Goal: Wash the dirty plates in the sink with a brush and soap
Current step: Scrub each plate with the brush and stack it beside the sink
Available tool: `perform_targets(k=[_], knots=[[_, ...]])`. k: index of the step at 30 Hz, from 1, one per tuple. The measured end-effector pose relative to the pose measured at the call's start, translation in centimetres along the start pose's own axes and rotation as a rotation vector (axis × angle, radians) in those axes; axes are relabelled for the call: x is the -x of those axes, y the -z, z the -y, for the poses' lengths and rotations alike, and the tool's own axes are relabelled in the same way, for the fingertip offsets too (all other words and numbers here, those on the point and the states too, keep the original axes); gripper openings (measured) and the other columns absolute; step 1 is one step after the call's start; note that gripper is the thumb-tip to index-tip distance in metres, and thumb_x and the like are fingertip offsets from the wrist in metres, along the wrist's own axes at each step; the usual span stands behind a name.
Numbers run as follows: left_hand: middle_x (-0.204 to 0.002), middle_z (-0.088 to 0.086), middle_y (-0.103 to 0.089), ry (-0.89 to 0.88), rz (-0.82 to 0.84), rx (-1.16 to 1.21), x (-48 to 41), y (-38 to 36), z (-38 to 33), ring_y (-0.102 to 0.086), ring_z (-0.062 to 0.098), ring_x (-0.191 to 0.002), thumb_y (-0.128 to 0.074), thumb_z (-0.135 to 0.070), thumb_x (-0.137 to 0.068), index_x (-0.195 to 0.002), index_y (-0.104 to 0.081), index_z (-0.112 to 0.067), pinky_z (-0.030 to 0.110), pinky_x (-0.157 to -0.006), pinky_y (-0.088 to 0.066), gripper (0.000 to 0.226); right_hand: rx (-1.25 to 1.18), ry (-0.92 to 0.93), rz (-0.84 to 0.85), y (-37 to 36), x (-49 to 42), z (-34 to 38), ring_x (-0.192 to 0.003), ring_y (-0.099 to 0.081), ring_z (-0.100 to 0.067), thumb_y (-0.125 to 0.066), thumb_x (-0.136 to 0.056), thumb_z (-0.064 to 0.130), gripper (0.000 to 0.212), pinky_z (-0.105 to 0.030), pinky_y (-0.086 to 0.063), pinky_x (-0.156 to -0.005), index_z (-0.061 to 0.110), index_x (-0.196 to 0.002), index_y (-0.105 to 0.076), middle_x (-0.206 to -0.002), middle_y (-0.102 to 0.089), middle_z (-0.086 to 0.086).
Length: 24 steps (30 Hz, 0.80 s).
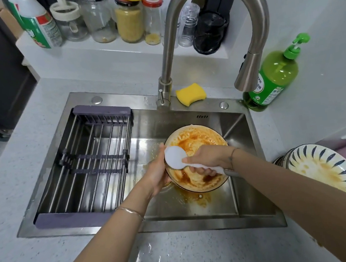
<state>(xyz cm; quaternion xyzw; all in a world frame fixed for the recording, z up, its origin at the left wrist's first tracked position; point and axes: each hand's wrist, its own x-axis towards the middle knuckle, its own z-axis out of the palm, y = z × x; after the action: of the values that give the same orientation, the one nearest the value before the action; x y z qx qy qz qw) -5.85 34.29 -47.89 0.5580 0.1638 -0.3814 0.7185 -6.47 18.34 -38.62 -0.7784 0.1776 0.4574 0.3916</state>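
Note:
A plate [192, 137] smeared with orange sauce sits tilted in the steel sink [212, 211]. My left hand [156, 172] grips its left rim. My right hand [209, 159] holds a white brush [174, 158] by the handle, its round head pressed on the plate's left side. Orange residue lies on the sink floor below the plate. On the counter at the right stands a stack of dirty plates [325, 173] with blue leaf marks. A green soap pump bottle [274, 77] stands behind the sink's right corner.
A purple-framed drying rack [88, 160] spans the sink's left half. The curved faucet [249, 71] hangs above the plate, no water running. A yellow sponge [190, 94] lies by the faucet base. Jars and bottles line the back ledge.

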Motion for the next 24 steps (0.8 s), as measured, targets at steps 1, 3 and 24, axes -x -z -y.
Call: perform_targets(k=[1, 3, 24], knots=[[-0.105, 0.009, -0.074, -0.013, -0.015, -0.015, 0.0, -0.1, 0.2, -0.069, 0.024, -0.097, -0.030, -0.067, -0.093, -0.119, -0.064, -0.020, 0.031, -0.070, -0.056, 0.064, -0.095, 0.016, -0.060, -0.3, -0.5, 0.1, -0.034, -0.036, -0.006, -0.049, -0.098, 0.040, 0.040, -0.015, -0.032, -0.037, 0.008, -0.076, -0.058, -0.049, -0.046, 0.003], [-0.094, 0.004, -0.076, -0.025, -0.004, -0.023, -0.1, -0.4, 0.4, -0.070, 0.016, -0.086, -0.026, -0.062, -0.098, -0.111, -0.066, -0.021, 0.027, -0.065, -0.056, 0.059, -0.250, 0.030, -0.212, -0.4, -1.2, 0.2, -0.034, -0.036, -0.008, -0.048, -0.098, 0.040, 0.041, -0.017, -0.030, -0.036, 0.006, -0.077, -0.057, -0.052, -0.045, 0.000], [-0.137, 0.004, -0.057, -0.307, -0.114, -0.229, -0.5, 1.0, -2.3, -0.052, 0.021, -0.127, -0.019, -0.071, -0.092, -0.144, -0.043, -0.025, 0.049, -0.107, -0.043, 0.073, 0.012, -0.130, -0.005, 0.7, 2.0, -3.1, -0.034, -0.038, -0.002, -0.048, -0.099, 0.035, 0.034, -0.013, -0.033, -0.037, 0.008, -0.079, -0.056, -0.046, -0.050, 0.007]])
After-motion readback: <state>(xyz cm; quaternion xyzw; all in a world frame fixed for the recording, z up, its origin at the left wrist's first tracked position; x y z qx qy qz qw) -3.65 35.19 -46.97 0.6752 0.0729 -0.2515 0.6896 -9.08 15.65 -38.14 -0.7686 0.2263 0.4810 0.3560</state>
